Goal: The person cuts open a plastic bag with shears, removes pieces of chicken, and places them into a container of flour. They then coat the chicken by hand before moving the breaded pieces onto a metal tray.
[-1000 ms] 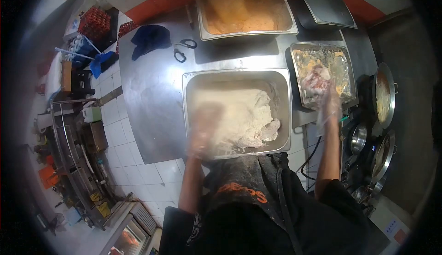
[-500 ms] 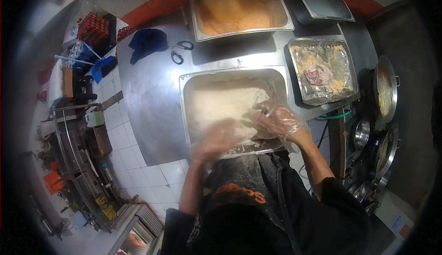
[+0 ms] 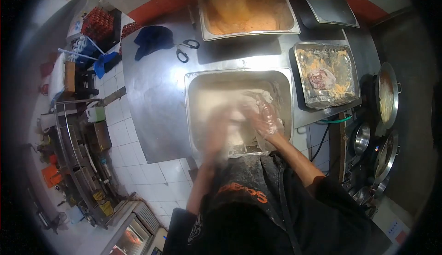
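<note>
A deep steel pan [image 3: 284,78] on the metal table holds white, flour-like powder [image 3: 212,94]. My right hand [image 3: 265,117], in a clear plastic glove dusted white, is inside the pan's right half. Its fingers stretch forward over the powder, touching a pale, powder-covered lump [image 3: 258,95] whose kind I cannot make out. My left hand [image 3: 217,130] is low over the pan's left half, smeared by motion, so its fingers cannot be read. Dark pan bottom shows near the front edge.
Behind is a pan of orange mixture [image 3: 248,27]. At right, a smaller tray [image 3: 306,99] bears a reddish, powdered piece [image 3: 322,79]; another steel pan [image 3: 329,2] stands behind it. Scissors [image 3: 183,57] and a dark blue cloth [image 3: 153,41] lie at left. Large woks [image 3: 388,94] stand at far right.
Both hands have moved farther into the pan, my right hand forward and slightly left, my left hand to the right. The view has shifted slightly.
</note>
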`<state>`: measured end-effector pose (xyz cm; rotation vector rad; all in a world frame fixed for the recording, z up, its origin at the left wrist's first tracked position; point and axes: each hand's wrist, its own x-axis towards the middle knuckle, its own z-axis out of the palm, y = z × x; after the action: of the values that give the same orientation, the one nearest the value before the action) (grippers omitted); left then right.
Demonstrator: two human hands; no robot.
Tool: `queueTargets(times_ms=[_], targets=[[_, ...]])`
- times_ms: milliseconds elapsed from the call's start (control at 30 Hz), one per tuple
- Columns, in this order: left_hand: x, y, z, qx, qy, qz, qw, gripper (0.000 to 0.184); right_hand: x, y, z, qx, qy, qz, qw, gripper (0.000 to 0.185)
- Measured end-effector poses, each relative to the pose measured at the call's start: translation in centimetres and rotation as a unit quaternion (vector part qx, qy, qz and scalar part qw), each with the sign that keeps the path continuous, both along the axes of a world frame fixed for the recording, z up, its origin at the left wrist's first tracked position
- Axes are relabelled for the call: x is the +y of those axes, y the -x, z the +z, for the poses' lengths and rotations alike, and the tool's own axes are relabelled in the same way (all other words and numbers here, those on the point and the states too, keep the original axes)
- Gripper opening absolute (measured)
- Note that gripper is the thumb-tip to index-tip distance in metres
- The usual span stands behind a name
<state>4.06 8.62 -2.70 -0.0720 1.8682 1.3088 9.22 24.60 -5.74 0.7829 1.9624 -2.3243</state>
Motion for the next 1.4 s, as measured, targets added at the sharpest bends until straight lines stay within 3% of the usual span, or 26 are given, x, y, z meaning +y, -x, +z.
queueTargets(times_ms=[67,100,200,233,267,300,333,400,500,567,633,700,733,800,833,900,933,1000,1033,1067,1100,1133,1200,1233,1300,1400], targets=[[0.8,-0.7,-0.8,0.306,-0.092,0.017,0.947,0.054,-0.1,0.2,1.7,-0.033,-0.104,0.088,0.99,0.047],[1.2,-1.0,-0.9,0.165,0.0,0.064,0.984,0.052,-0.5,0.1,1.5,0.056,-0.199,0.074,0.976,0.047],[1.6,-0.7,-5.7,0.245,-0.017,0.112,0.963,0.051,-0.4,0.1,1.0,-0.094,-0.083,0.044,0.991,0.048],[1.8,-0.3,-5.0,0.245,-0.018,0.111,0.963,0.051,0.0,-0.2,0.7,-0.093,-0.084,0.043,0.991,0.048],[1.9,0.6,-3.6,0.198,0.004,0.096,0.975,0.046,0.9,-0.2,0.3,-0.024,-0.261,0.121,0.957,0.051],[1.8,1.1,-2.7,0.15,0.025,0.08,0.985,0.043,1.4,-0.1,0.1,0.045,-0.427,0.191,0.883,0.055],[0.9,0.8,-4.8,0.151,0.025,0.08,0.985,0.043,1.3,0.5,1.6,0.045,-0.427,0.191,0.883,0.055],[-0.9,-0.3,-10.7,0.302,-0.075,0.046,0.949,0.038,1.1,2.2,6.0,-0.075,-0.286,0.154,0.943,0.055],[1.9,1.1,-2.3,0.232,0.028,0.056,0.971,0.038,1.4,2.2,1.5,0.029,-0.274,0.186,0.943,0.055],[3.0,1.4,0.3,0.288,0.053,0.053,0.955,0.037,0.8,2.2,2.0,0.039,-0.311,0.156,0.937,0.054],[2.9,1.5,0.8,0.339,0.079,0.051,0.936,0.036,0.0,1.9,2.2,0.047,-0.347,0.129,0.928,0.055],[2.3,2.0,0.7,0.377,-0.045,0.024,0.925,0.035,-0.5,1.9,2.1,0.035,-0.278,0.083,0.956,0.054],[2.3,2.0,0.6,0.376,-0.046,0.024,0.925,0.035,-0.3,1.7,2.0,0.033,-0.278,0.083,0.956,0.054],[2.4,1.9,0.2,0.513,0.078,-0.001,0.855,0.034,-0.1,1.4,1.7,0.004,-0.292,0.155,0.944,0.054],[1.7,1.8,-1.3,0.513,0.079,-0.002,0.855,0.034,-0.5,1.3,1.7,0.003,-0.29,0.155,0.944,0.054],[0.3,1.8,-5.4,0.504,0.136,-0.125,0.844,0.029,-1.0,1.4,1.9,-0.042,-0.054,0.084,0.994,0.057],[0.2,1.5,-4.7,0.503,0.137,-0.126,0.844,0.029,-0.8,1.3,1.4,-0.044,-0.053,0.084,0.994,0.057],[0.2,1.6,-2.7,0.25,0.107,-0.026,0.962,0.02,-0.2,1.6,0.0,-0.12,-0.075,0.161,0.977,0.058],[-0.2,1.2,-3.2,0.249,0.108,-0.027,0.962,0.02,-0.4,1.4,0.1,-0.122,-0.075,0.161,0.977,0.058],[-0.6,0.9,-4.0,0.459,0.102,-0.078,0.879,0.021,-0.5,1.4,0.4,-0.174,-0.032,0.146,0.973,0.057],[-0.9,0.8,-4.6,0.646,0.092,-0.125,0.748,0.027,-0.7,1.3,0.5,-0.225,0.011,0.13,0.966,0.06],[-0.9,0.5,-4.6,0.645,0.093,-0.125,0.748,0.027,-0.9,0.7,-0.6,-0.226,0.012,0.131,0.965,0.06],[-0.5,0.2,-4.5,0.484,-0.021,-0.022,0.875,0.037,-0.7,-0.7,-3.9,-0.014,-0.181,0.226,0.957,0.069],[-0.4,0.2,-4.8,0.484,-0.022,-0.022,0.874,0.037,-0.3,-0.6,-2.9,-0.014,-0.183,0.226,0.957,0.069],[-0.7,-0.1,-6.9,0.37,-0.128,-0.01,0.92,0.037,0.4,-0.1,0.4,-0.075,-0.036,0.239,0.967,0.068],[-0.7,-0.5,-9.4,0.179,-0.282,0.009,0.943,0.039,2.0,0.3,1.0,-0.157,-0.153,0.281,0.934,0.067]])
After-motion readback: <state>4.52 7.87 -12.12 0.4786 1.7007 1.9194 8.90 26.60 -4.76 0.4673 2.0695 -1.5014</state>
